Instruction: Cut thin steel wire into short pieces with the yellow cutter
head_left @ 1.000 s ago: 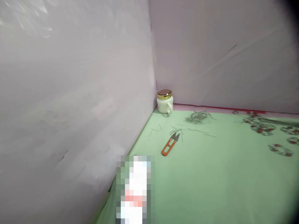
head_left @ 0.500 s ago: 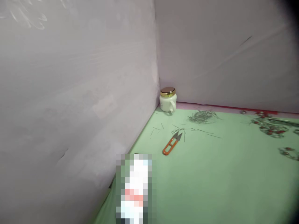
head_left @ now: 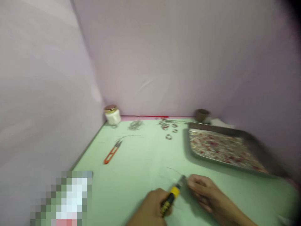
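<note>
The left hand [head_left: 150, 208] is closed firmly round the handle of a yellow-and-black utility knife [head_left: 170, 201], with the blade end angled up and away toward the right hand [head_left: 203, 191]. That right hand sits low over the green worktop [head_left: 131, 185], its forearm running off toward the lower right corner. Its fingers [head_left: 195, 182] are gently curled and almost touch the knife's tip. Whether they pinch anything I cannot tell (the picture is blurred just there). A fine wire [head_left: 174, 171] arcs just above the tip, but it is unclear whether it reaches them.

Both hands are in front of a shallow metal tray [head_left: 211, 128], its near edge just beyond the right hand. It carries a mottled layer of small red and silver pieces. A brown cup [head_left: 201, 115] stands just behind the tray. To the tray's left lie small beaded wire rings [head_left: 168, 137], then a tangle of thin wire [head_left: 135, 125] and a white jar with a gold lid [head_left: 112, 115]. Orange thread snips [head_left: 111, 153] rest further left of the tray, on the worktop.
</note>
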Demonstrator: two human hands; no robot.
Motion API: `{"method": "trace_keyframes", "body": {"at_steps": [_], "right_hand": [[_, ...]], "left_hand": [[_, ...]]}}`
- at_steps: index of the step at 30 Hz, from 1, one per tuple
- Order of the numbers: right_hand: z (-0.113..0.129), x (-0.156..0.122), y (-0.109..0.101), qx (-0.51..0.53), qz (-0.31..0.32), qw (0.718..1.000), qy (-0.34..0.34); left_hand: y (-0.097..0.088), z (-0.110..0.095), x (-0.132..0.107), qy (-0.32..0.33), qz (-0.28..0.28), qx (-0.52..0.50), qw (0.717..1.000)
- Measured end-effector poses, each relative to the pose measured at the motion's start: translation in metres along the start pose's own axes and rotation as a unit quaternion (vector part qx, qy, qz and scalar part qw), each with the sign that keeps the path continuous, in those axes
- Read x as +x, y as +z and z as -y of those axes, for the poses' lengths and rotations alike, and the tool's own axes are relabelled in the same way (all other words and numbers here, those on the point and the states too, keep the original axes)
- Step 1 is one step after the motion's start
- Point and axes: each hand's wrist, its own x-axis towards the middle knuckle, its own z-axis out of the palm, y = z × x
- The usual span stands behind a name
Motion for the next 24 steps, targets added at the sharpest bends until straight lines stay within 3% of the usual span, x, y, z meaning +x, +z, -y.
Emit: {"method": "trace_keyframes", "body": {"at_steps": [3,6,8,10,12,16,18,24], "right_hand": [[0.015,-0.003,0.005,0.06,0.0,0.998,-0.025],[0.023,-0.008,0.006,0.087,-0.009,0.995,-0.043],[0.026,-0.014,0.005,0.101,-0.011,0.993,-0.057],[0.027,-0.018,0.003,0.113,-0.015,0.991,-0.077],[0.027,-0.021,0.003,0.121,-0.024,0.987,-0.099],[0.025,-0.02,0.006,0.11,-0.055,0.982,-0.147],[0.023,-0.019,0.008,0.089,-0.075,0.978,-0.172],[0.019,-0.019,0.014,0.008,-0.109,0.973,-0.206]], "left_hand": [[-0.003,-0.011,-0.003,0.022,-0.029,-0.003,0.999],[-0.008,-0.026,-0.007,0.0,-0.069,-0.01,0.998],[-0.014,-0.035,-0.012,-0.018,-0.139,-0.019,0.99],[-0.02,-0.041,-0.017,-0.046,-0.255,-0.056,0.964],[-0.022,-0.043,-0.02,-0.048,-0.299,-0.103,0.948],[-0.011,-0.044,-0.022,-0.045,-0.186,-0.127,0.973],[0.0,-0.047,-0.024,-0.059,-0.144,-0.102,0.983],[0.022,-0.057,-0.031,0.0,-0.039,0.011,0.999]]}}
